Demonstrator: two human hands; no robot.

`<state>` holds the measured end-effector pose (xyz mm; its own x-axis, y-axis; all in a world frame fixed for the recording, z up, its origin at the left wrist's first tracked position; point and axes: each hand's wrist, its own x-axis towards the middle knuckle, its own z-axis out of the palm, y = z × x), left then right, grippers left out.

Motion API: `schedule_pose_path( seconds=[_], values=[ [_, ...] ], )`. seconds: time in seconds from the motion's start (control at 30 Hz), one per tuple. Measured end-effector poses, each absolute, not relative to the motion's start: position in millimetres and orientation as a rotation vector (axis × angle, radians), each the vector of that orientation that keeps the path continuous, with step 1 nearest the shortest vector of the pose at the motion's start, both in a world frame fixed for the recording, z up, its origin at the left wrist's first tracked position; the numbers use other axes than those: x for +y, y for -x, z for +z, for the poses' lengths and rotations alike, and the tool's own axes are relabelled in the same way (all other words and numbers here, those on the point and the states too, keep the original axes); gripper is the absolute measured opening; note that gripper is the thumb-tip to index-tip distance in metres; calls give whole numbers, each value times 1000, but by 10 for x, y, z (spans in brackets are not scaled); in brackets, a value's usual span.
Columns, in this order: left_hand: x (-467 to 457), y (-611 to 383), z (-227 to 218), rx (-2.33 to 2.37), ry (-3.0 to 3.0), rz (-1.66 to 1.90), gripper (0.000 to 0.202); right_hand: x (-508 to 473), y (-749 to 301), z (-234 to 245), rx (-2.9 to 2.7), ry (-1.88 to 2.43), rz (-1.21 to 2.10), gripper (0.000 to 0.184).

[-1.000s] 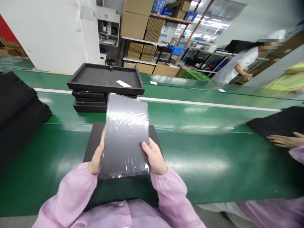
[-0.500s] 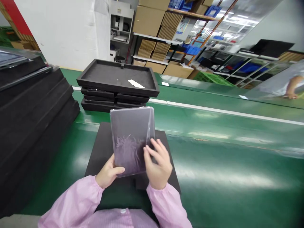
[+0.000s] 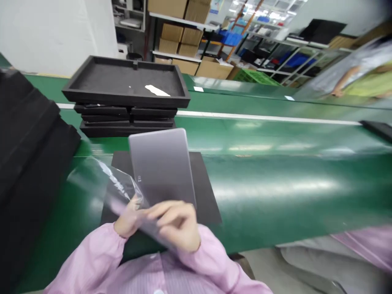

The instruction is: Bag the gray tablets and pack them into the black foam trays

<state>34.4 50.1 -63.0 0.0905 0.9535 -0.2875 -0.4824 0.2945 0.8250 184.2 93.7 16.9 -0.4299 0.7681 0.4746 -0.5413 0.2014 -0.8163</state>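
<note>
The gray tablet [image 3: 159,163] is just beyond both hands, over the black board [image 3: 206,192], its lower edge partly behind the right hand [image 3: 180,224]. The left hand [image 3: 126,221] grips clear film [image 3: 122,183]; the right curls beside it, too blurred to tell whether it pinches anything.

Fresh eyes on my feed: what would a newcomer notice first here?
Probably the smooth grey panel mid-frame, over a black board, its lower end partly hidden by the right hand. Next, the shiny clear film fanning out from the left hand, blurred. Then the white scrap in the top black tray, stacked beyond the panel.
</note>
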Motion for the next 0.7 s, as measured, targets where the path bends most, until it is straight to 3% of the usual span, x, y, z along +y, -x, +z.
schedule_pose_path(
  seconds=[0.23, 0.47, 0.6, 0.7],
  values=[
    [495, -351, -462, 951, -311, 1174, 74, 1236, -2703, -17, -730, 920, 989, 17],
    [496, -383, -496, 953, -405, 1133, 77, 635, -2138, -621, -723, 1080, 1282, 47],
    [522, -469, -543, 919, -725, 940, 70, 599, -2063, -498, -703, 1173, 904, 43],
    [510, -450, -496, 995, -910, 869, 75, 706, -2318, -354, -1118, 1029, 466, 52]
  ],
)
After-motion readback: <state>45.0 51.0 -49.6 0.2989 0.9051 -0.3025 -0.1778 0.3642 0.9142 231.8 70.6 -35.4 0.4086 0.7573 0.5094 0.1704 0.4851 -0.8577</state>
